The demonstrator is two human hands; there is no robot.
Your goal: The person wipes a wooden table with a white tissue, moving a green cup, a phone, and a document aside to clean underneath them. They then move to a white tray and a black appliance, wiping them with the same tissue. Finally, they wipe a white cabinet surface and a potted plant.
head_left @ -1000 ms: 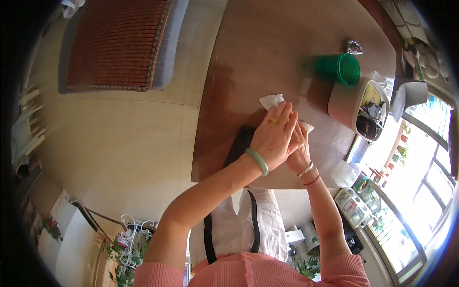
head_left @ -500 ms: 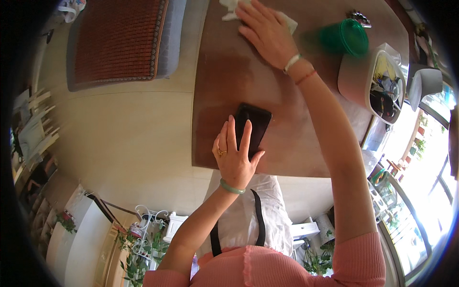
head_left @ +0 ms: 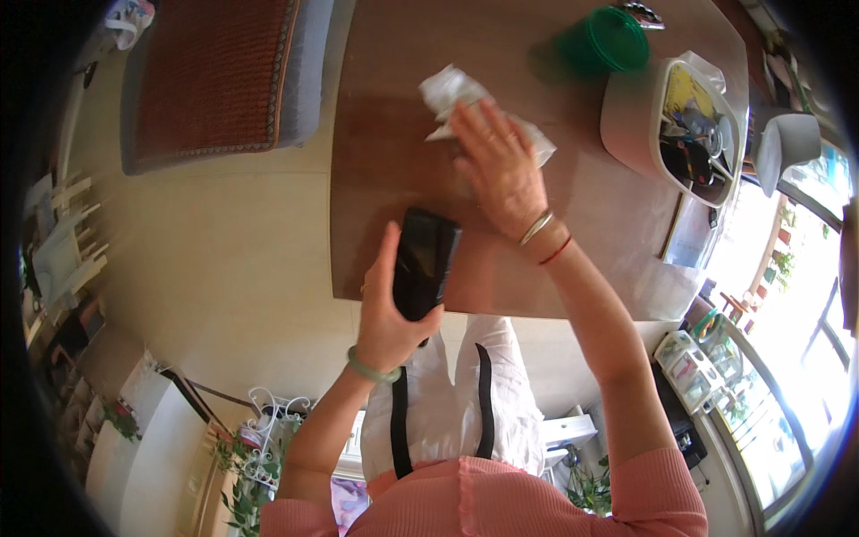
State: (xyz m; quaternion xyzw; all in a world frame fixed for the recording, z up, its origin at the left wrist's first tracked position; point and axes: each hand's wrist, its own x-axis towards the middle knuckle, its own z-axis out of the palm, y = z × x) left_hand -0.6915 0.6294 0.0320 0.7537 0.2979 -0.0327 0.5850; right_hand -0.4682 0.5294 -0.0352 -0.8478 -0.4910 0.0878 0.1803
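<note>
The right hand (head_left: 501, 170) lies flat on the tissue (head_left: 449, 88); at its seven o'clock, the left hand (head_left: 386, 324) grips the phone (head_left: 425, 264). On the table (head_left: 380, 170), the cup (head_left: 617, 40) stands at one, the box (head_left: 628, 125) at two.

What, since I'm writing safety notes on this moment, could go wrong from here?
The black phone could slip from the left hand and drop, as it is held at the near edge of the table.
The right hand, flat on the white tissue, might knock the green cup if it swings too far forward and right.
The crumpled tissue might bunch under the fingers.
</note>
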